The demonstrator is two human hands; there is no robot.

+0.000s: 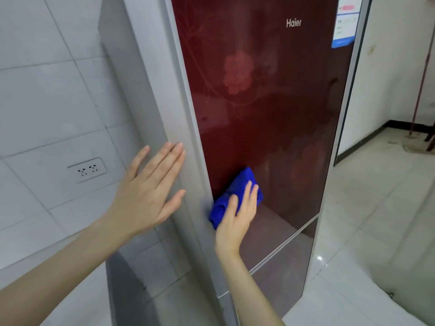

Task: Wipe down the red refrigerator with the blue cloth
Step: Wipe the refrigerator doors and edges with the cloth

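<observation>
While the right grip [235,215], fingers flat and unclenched, presses the blue cloth [237,184] at seven o'clock on the upper door of the red refrigerator [270,102], the left grip [146,191] rests spread open on its grey side at nine o'clock. Wiping looks midway; the lower door seems left to do.

Refrigerator [270,102] top cut off — its label [346,22] print unreadable.

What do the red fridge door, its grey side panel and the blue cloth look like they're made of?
Red fridge door: probably glass or high-gloss lacquer; it mirrors the room over a printed flower. Grey side panel: likely painted metal, satin, with a soft sheen. Blue cloth: looks like microfibre, fuzzy and bunched in folds.
</observation>
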